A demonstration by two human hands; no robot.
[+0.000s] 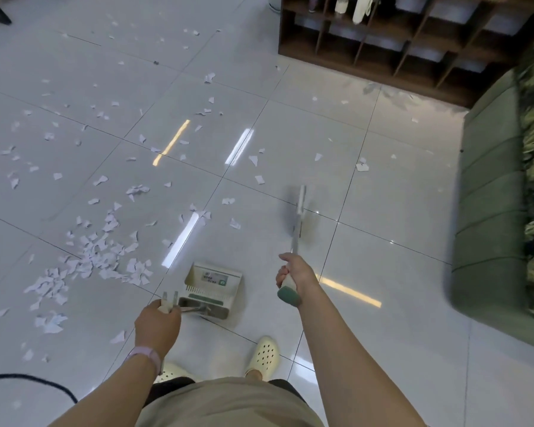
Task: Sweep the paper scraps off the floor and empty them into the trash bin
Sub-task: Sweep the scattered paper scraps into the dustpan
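Head view. We found the right hand (292,274) curled tightly round the top of the broom (297,220) handle, and the left hand (157,318) clenched on the handle of the dustpan (211,286); neither grip had any slack.

The dustpan stood on the floor (383,211) just ahead of the feet, its mouth facing away from the person. The paper scraps (102,257) lay thickest in a loose heap to the left of the dustpan, with more strewn across the floor toward its far left corner. The broom's long axis ran forward from the right hand, its head well to the right of that heap. We judged that the broom would need to cross leftward past the dustpan; the left hand was the nearer to the heap.

The broom head was blurred, so we could not confirm floor contact. No trash bin was in sight. A dark shelf unit (413,41) and a green sofa (487,195) were cut off by the frame.
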